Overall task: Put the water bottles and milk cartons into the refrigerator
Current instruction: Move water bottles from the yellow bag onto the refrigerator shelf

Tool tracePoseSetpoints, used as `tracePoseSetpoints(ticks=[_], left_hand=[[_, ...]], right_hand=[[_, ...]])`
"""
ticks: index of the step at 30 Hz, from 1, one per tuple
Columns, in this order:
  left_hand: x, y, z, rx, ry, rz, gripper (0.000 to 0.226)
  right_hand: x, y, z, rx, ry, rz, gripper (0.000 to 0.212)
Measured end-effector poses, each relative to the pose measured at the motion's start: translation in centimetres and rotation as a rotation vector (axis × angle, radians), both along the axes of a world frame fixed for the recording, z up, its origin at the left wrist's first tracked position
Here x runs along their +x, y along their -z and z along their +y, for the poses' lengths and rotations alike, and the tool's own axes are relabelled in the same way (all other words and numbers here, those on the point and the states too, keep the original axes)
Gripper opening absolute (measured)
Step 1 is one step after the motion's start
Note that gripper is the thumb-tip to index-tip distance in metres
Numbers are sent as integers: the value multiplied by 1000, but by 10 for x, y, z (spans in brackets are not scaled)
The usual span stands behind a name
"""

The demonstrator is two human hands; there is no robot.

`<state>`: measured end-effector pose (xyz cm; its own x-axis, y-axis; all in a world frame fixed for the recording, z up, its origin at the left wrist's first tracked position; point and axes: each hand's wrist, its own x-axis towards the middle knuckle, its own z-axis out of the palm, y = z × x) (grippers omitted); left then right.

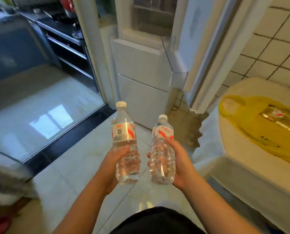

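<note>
My left hand grips the lower half of a clear water bottle with a white cap and a red and white label, held upright. My right hand grips a second, similar water bottle from the right side, also upright. Both bottles are in front of me above the floor. The white refrigerator stands straight ahead with its door swung open to the right; a clear door shelf shows near the top. No milk carton is visible.
A round white table at the right carries a yellow plastic bag with another bottle inside. A dark threshold strip and a kitchen with metal shelving lie to the left. A white tiled wall rises at the right.
</note>
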<state>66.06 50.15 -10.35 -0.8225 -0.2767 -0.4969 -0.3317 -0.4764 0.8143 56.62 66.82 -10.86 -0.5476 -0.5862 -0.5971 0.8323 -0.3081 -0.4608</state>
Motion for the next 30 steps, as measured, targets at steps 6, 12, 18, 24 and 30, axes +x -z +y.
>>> tracePoseSetpoints(ticks=[6,12,18,24,30], left_hand=[[-12,7,-66,58,-198,-31,53],[-78,16,-138,-41,-232,-56,55],[-182,7,-207,-193,-183,-81,51],[-281,0,-255,-171,-214,-77,39],[-369,-5,-294,-199,-120,-15,58]], right_hand=[[-32,10,-79,29,-59,16,58],[-107,22,-161,93,-36,51,49],[-214,19,-241,160,-44,170,53],[-308,2,-295,204,-19,295,41],[-379,-9,-326,266,93,430,32]])
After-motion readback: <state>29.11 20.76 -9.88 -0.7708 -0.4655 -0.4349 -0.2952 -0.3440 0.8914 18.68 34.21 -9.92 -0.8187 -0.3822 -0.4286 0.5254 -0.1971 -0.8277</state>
